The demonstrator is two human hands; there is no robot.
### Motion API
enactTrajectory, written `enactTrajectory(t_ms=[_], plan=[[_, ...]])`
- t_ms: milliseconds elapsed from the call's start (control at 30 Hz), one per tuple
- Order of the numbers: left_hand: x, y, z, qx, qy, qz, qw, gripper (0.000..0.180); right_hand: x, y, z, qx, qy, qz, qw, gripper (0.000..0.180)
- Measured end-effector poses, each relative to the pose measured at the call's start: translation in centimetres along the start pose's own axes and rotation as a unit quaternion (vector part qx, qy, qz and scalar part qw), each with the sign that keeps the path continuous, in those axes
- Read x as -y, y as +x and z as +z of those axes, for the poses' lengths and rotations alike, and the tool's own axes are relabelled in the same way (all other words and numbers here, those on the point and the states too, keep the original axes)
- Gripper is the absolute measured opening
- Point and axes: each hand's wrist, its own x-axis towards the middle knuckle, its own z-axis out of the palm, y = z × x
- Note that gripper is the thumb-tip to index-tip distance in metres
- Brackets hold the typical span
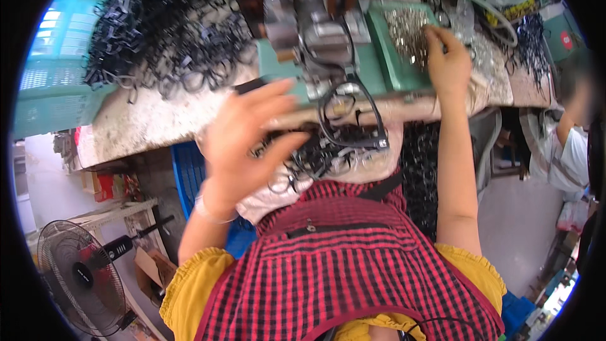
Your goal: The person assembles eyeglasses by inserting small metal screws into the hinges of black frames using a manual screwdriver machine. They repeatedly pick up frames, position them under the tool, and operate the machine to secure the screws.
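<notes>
My left hand (243, 142) is blurred by motion, with its fingers spread and nothing seen in them. It is over the table's front edge, left of a black glasses frame (358, 104) that sits tilted at the small metal machine (315, 31). Over at the right, my right hand (451, 66) reaches into a green tray (404, 79) of small silvery metal parts (407, 35). Its thumb and forefinger are bent together at the edge of these parts; whatever they pinch is too small to make out. More dark frames (322, 151) lie on a pale cloth in my lap.
A big heap of black frames (183, 38) covers the table's left, beside a turquoise basket (60, 63). Clear small pieces (489, 57) lie right of the tray. A fan (82, 275) stands lower left. Another person (571, 151) sits at the far right.
</notes>
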Motion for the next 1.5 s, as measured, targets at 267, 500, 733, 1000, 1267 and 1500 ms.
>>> enactTrajectory(t_ms=[267,500,733,1000,1267,1500], plan=[[7.2,-12.5,6.7,0.269,-0.054,-0.307,0.911,0.081,-1.3,0.1,-3.7,0.041,0.158,0.047,0.985,0.018],[0.0,-4.2,19.0,0.372,-0.218,-0.158,0.889,0.084,1.9,2.1,-6.0,0.065,0.185,0.06,0.979,0.014],[-5.4,-5.3,27.0,0.437,-0.303,0.027,0.846,0.057,0.1,0.0,-4.2,0.094,0.084,0.047,0.991,0.022],[5.9,-1.1,-1.8,0.386,-0.177,-0.202,0.882,0.026,4.5,-3.3,-4.7,0.108,0.234,0.071,0.964,0.017],[15.4,-0.6,-4.9,-0.055,0.377,-0.189,0.905,0.039,13.0,-0.1,3.6,0.092,0.426,0.054,0.898,0.04],[25.1,0.0,-8.0,-0.057,0.349,-0.094,0.931,0.01,14.3,-0.1,2.9,0.129,0.493,0.097,0.855,0.041]])
